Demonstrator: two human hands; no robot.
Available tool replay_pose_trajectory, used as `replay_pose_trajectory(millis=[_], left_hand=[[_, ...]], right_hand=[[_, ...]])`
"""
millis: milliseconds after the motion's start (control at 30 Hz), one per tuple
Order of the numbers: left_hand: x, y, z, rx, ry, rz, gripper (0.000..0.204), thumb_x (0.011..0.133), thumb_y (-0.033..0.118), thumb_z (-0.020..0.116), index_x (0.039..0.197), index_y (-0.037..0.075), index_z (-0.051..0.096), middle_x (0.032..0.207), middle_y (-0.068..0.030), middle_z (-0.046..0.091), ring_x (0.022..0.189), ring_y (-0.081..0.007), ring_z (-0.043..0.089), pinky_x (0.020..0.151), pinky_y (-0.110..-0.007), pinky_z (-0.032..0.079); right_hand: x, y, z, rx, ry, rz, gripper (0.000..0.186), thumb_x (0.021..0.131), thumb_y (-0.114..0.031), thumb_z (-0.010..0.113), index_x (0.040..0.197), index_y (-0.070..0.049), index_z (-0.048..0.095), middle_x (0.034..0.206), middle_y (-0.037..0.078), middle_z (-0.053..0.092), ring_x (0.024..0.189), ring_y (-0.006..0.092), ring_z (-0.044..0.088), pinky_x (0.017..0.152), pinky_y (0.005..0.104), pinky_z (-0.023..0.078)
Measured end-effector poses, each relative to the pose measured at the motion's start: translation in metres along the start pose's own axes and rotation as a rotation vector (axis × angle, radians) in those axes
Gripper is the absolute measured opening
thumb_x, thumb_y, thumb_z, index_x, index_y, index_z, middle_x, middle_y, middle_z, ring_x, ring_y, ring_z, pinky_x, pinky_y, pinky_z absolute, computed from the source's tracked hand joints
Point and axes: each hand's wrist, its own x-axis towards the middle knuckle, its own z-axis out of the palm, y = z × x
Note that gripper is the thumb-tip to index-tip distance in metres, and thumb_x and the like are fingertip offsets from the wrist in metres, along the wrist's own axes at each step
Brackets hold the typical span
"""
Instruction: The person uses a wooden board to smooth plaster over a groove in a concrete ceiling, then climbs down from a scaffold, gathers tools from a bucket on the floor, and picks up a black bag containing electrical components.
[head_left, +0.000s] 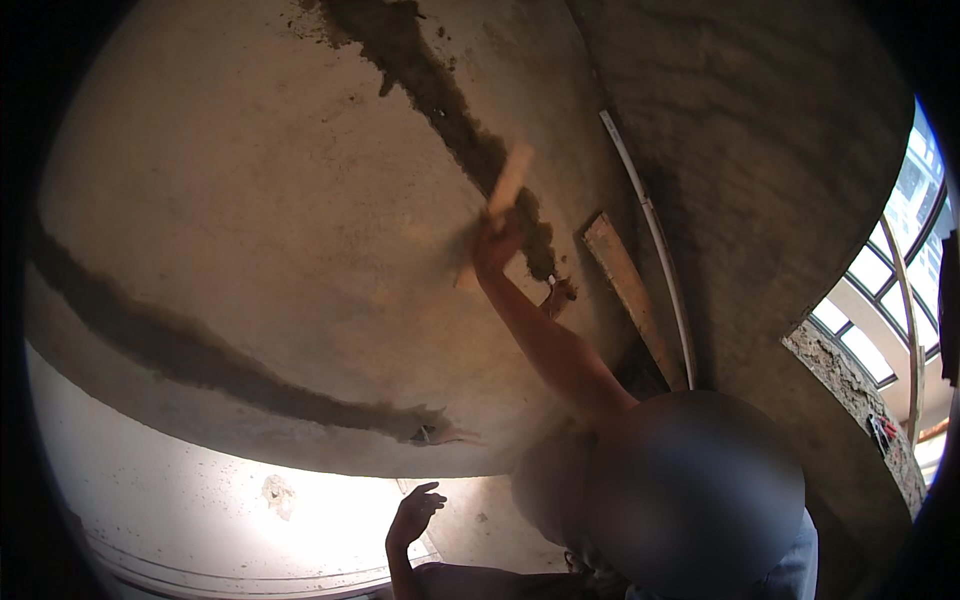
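Observation:
My right arm reaches up to a pale plastered wall [250, 190]. In my right hand [498, 245] is a wooden float [511, 182], both smeared by motion. It lies by a dark, wet-looking strip of filler [445, 110] that runs down the wall. Where this strip ends, a brown lump [562, 292] with a small white tip sticks out; I cannot tell its kind. My left hand [412, 515] is raised at the lower middle, in shadow, fingers apart, with nothing visible in it. Above it, a second dark strip [220, 370] crosses the wall's lower left.
Right of the float, a wooden plank [630, 280] and a long white strip [650, 225] lean in the corner against a darker wall [770, 200]. Beyond are a rough broken ledge [850, 380] with a red-handled tool [882, 430], and a window [880, 300]. Round blurs hide the lower middle right.

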Motion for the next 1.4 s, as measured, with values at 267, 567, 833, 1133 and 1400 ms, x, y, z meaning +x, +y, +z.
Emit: replay_pose_trajectory(millis=[267, 567, 833, 1133, 1400], left_hand=[[0.009, -0.001, 0.003, 0.003, -0.017, -0.004, 0.035, 0.096, 0.012, 0.049, 0.130, 0.001, 0.049, 0.103, -0.0140, 0.069, 0.093, -0.0204, 0.066, 0.082, -0.032, 0.052], [-0.001, -0.002, 0.000, -0.018, -0.025, -0.049, 0.036, 0.096, 0.012, 0.048, 0.130, 0.000, 0.048, 0.104, -0.0127, 0.068, 0.093, -0.0196, 0.065, 0.081, -0.031, 0.052], [-0.018, -0.012, -0.004, -0.027, 0.007, -0.063, 0.037, 0.096, 0.013, 0.048, 0.131, 0.001, 0.048, 0.104, -0.0131, 0.068, 0.095, -0.0198, 0.065, 0.081, -0.031, 0.052], [-0.001, -0.022, -0.008, -0.039, -0.007, -0.043, 0.036, 0.095, 0.012, 0.050, 0.130, 0.001, 0.048, 0.104, -0.0120, 0.068, 0.094, -0.0190, 0.066, 0.080, -0.031, 0.052], [-0.003, -0.021, -0.011, -0.041, 0.031, -0.109, 0.038, 0.097, 0.019, 0.050, 0.131, 0.001, 0.048, 0.104, -0.0125, 0.068, 0.094, -0.0194, 0.066, 0.080, -0.031, 0.052]], right_hand=[[0.028, -0.077, 0.075, 0.205, 0.159, 0.035, 0.057, 0.086, -0.037, 0.063, 0.127, 0.001, 0.051, 0.111, 0.023, 0.050, 0.108, 0.0386, 0.046, 0.092, 0.0512, 0.035], [0.014, -0.048, 0.041, 0.161, 0.009, 0.045, 0.050, 0.083, -0.033, 0.065, 0.120, 0.001, 0.057, 0.109, 0.023, 0.056, 0.101, 0.0358, 0.054, 0.087, 0.0438, 0.042], [-0.020, 0.058, -0.117, -0.587, -0.120, 0.281, 0.046, 0.091, -0.022, 0.060, 0.129, 0.001, 0.048, 0.118, 0.019, 0.056, 0.104, 0.0359, 0.057, 0.089, 0.0413, 0.046], [0.039, -0.043, -0.062, 0.106, -0.581, -0.438, 0.049, 0.084, -0.005, 0.063, 0.131, -0.008, 0.051, 0.125, 0.019, 0.049, 0.109, 0.0385, 0.048, 0.094, 0.0473, 0.040], [0.078, -0.006, -0.056, -0.303, -0.733, -0.927, 0.057, 0.080, -0.005, 0.065, 0.134, -0.016, 0.051, 0.135, 0.018, 0.044, 0.120, 0.0386, 0.043, 0.103, 0.0474, 0.037]])
